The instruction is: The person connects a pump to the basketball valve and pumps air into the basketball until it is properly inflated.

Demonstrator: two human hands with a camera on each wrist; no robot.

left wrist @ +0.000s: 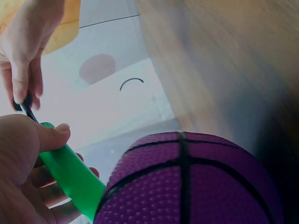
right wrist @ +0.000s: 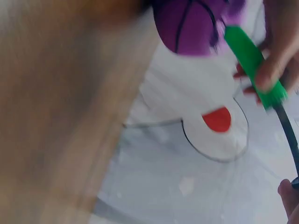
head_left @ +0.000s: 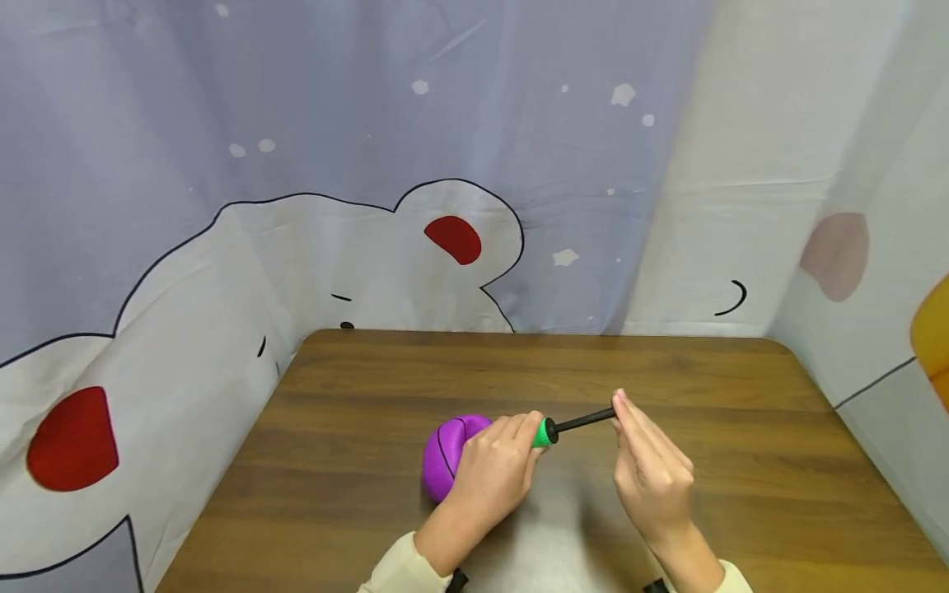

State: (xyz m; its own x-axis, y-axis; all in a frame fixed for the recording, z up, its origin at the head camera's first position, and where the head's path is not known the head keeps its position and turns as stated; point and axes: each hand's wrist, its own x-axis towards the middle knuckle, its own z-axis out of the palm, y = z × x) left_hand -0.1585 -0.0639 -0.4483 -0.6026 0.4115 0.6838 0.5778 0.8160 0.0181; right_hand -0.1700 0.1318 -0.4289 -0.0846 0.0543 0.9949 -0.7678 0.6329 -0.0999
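A purple ball [head_left: 441, 463] with black lines sits on the wooden table, its top dented inward in the head view. My left hand [head_left: 495, 465] grips the green barrel of a hand pump [head_left: 545, 433], thumb on one side and fingers round the other in the left wrist view. The barrel's far end meets the ball [left wrist: 187, 186]. From its near end a black rod [head_left: 586, 420] stands well drawn out to the right. My right hand [head_left: 652, 478] pinches the black handle at the rod's tip, which the fingers mostly hide.
The brown wood-grain table [head_left: 356, 371] spreads out under both hands. Behind it and along both sides hangs a cartoon-printed curtain [head_left: 334, 123], close to the table's edges.
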